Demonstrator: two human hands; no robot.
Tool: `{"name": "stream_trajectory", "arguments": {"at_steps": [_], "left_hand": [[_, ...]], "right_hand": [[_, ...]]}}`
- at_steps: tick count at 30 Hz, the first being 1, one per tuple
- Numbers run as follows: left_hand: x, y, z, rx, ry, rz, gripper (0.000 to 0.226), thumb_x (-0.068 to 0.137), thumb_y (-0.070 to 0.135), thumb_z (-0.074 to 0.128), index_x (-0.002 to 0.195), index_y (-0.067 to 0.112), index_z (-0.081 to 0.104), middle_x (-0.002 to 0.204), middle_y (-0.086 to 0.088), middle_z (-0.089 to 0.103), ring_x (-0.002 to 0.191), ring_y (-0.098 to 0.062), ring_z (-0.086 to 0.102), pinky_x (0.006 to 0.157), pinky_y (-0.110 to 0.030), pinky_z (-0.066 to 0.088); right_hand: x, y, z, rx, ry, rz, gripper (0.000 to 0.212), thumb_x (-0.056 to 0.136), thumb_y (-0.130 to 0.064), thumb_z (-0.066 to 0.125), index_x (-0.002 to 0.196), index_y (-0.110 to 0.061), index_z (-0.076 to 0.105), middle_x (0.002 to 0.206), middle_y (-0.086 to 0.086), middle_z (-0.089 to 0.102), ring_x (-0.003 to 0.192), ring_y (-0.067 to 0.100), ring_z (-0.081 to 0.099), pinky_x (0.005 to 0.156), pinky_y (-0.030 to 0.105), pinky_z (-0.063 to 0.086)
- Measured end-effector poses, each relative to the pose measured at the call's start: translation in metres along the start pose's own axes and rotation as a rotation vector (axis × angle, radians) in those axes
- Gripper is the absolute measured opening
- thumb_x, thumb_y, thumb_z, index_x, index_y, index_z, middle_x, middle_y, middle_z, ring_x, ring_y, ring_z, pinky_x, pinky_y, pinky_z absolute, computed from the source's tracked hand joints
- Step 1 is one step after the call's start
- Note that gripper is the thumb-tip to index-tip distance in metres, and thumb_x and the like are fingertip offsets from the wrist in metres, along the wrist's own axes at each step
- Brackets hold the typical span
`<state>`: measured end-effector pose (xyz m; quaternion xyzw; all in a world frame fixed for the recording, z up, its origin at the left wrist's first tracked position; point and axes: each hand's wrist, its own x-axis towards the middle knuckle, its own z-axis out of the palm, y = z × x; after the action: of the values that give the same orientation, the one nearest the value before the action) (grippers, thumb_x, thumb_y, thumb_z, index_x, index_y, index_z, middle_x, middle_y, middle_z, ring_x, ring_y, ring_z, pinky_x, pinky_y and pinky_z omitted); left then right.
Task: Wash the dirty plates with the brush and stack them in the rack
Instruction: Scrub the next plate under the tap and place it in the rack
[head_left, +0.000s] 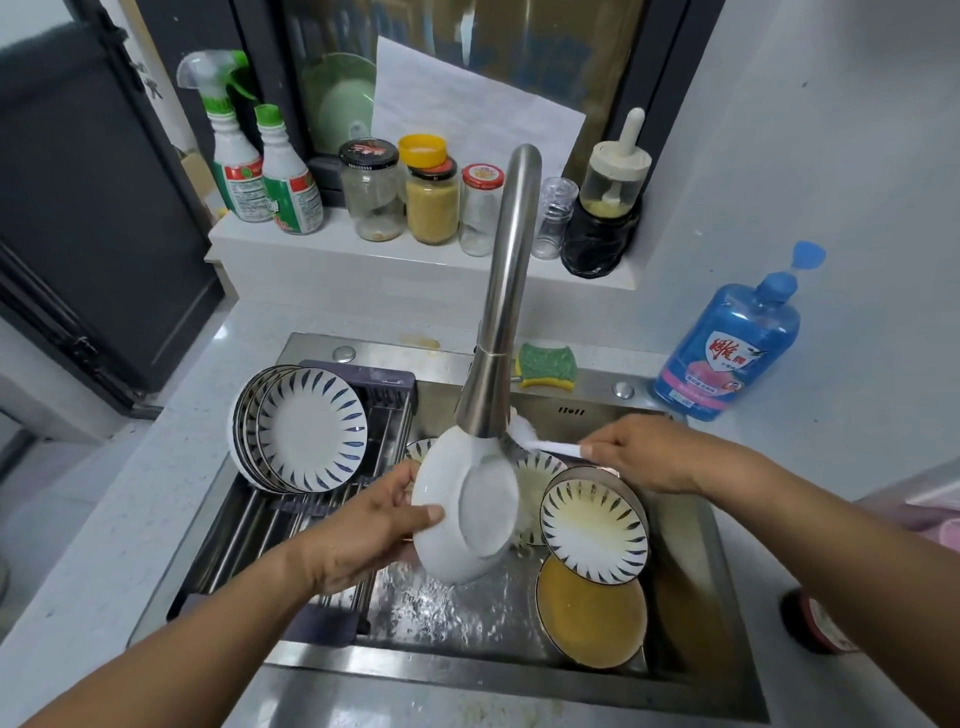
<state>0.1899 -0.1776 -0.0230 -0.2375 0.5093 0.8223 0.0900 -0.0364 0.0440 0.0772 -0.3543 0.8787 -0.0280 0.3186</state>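
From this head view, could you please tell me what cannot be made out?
Head view:
Held plate: face turned away; only its underside shows.
Brush: bristles partly behind the faucet.
Rack plates: count unclear; the nearest covers the rest.
Dark object, right: partly behind the right forearm.

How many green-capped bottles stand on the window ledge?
2. The trigger spray bottle stands at the left end of the ledge. The second green-capped bottle stands immediately to its right. No others show, though the clutter could hide one.

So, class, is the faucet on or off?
On: water sheets over the plate the left hand holds under the faucet and splashes on the sink floor.
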Motion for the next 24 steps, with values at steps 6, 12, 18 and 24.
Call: {"name": "stream_trajectory", "arguments": {"at_steps": [6,12,18,24], "left_hand": [[0.003,0.005,0.005,-0.334,0.185,0.015,0.035,0.097,-0.006,0.053,0.130,0.002,0.046,0.131,-0.030,0.059,0.114,-0.043,0.064,0.081,-0.054,0.059],[0.010,0.003,0.013,-0.381,0.223,-0.041,0.034,0.098,-0.006,0.050,0.131,0.001,0.044,0.126,-0.031,0.063,0.114,-0.045,0.063,0.081,-0.056,0.057],[0.008,0.005,0.015,-0.252,0.190,-0.014,0.029,0.098,-0.003,0.054,0.124,0.005,0.047,0.128,-0.025,0.062,0.097,-0.032,0.071,0.076,-0.050,0.062],[-0.004,0.004,0.005,0.856,-0.031,0.151,0.024,0.100,0.021,0.057,0.122,0.029,0.049,0.103,0.001,0.065,0.091,-0.020,0.068,0.076,-0.042,0.061]], "right_hand": [[-0.026,-0.017,0.039,-0.091,-0.020,-0.087,0.037,0.106,-0.050,0.040,0.122,-0.031,0.068,0.099,-0.009,0.070,0.086,0.011,0.064,0.066,0.026,0.049],[-0.021,-0.033,0.044,-0.095,0.098,-0.116,0.028,0.106,-0.052,0.037,0.121,-0.045,0.060,0.084,-0.011,0.066,0.073,0.007,0.061,0.061,0.029,0.049],[-0.017,-0.001,0.048,-0.143,0.103,0.089,0.036,0.105,-0.052,0.038,0.119,-0.035,0.066,0.083,-0.010,0.064,0.077,0.010,0.063,0.076,0.037,0.059],[-0.015,-0.012,0.029,0.236,0.111,0.138,0.035,0.105,-0.048,0.042,0.116,-0.028,0.069,0.086,-0.004,0.070,0.077,0.014,0.066,0.072,0.031,0.055]]}}
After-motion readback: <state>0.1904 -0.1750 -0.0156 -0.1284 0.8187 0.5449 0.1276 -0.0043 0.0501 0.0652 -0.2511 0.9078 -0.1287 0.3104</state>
